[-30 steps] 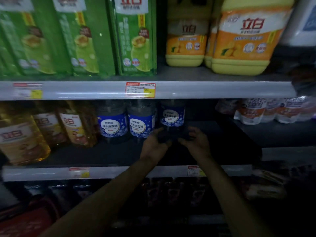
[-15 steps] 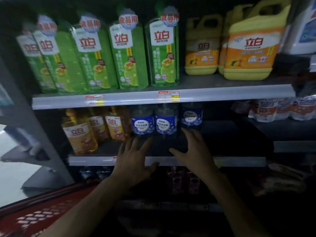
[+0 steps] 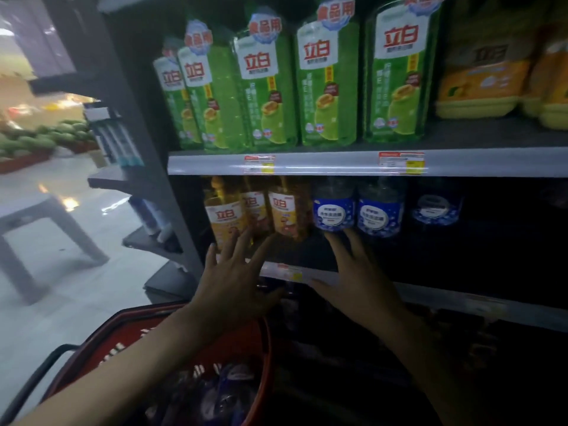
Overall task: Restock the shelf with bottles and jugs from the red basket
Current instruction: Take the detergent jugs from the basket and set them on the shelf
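Note:
My left hand (image 3: 233, 281) and my right hand (image 3: 359, 272) hover in front of the middle shelf edge (image 3: 307, 273), fingers spread, holding nothing. On that shelf stand three blue-labelled bottles (image 3: 379, 215), the rightmost (image 3: 436, 207) set further back in shadow. To their left stand amber bottles (image 3: 226, 215). The red basket (image 3: 255, 392) sits below my left forearm, with dark bottles with blue labels (image 3: 227, 392) lying inside.
Tall green bottles (image 3: 264, 87) and yellow jugs (image 3: 479, 81) fill the upper shelf. A dark shelf upright (image 3: 147, 142) stands at left. Beyond it are the pale aisle floor (image 3: 61, 287), a grey table leg (image 3: 15, 262) and a produce display (image 3: 40, 139).
Both hands let go of the rightmost blue-labelled bottle and drew back off the shelf, fingers spreading. The view swung left and down, bringing the red basket into sight.

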{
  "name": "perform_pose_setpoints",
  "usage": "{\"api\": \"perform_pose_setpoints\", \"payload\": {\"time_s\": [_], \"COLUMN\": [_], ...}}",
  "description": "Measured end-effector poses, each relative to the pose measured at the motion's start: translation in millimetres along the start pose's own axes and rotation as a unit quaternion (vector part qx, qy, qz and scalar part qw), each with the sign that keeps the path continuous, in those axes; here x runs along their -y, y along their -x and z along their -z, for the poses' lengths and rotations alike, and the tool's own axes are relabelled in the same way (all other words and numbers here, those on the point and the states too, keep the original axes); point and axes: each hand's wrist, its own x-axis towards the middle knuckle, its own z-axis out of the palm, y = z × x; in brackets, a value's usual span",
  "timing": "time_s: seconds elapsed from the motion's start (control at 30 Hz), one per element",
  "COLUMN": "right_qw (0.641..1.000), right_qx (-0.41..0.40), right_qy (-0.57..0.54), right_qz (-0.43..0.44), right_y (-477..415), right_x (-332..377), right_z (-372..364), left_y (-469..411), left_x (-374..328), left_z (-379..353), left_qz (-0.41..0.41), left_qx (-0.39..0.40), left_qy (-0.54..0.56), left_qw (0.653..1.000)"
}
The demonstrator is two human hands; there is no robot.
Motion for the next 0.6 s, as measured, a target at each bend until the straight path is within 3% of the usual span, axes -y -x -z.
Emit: {"api": "perform_pose_setpoints", "payload": {"time_s": [0.2,0.33,0.6], "right_qw": [0.993,0.981,0.927], "right_qx": [0.115,0.164,0.344], "right_qy": [0.016,0.062,0.089], "right_qz": [0.023,0.086,0.120], "right_y": [-18,-16,3], "right_x": [50,84,121], "right_z": [-53,-100,-208], "left_y": [82,138,214], "left_x": [89,145,199], "left_z": [-51,-97,-155], "left_qz": [0.066,0.125,0.199], "left_qx": [0.032,0.084,0.122], "left_qy": [-0.023,-0.011,0.032], "left_qw": [0.997,0.989,0.972]}}
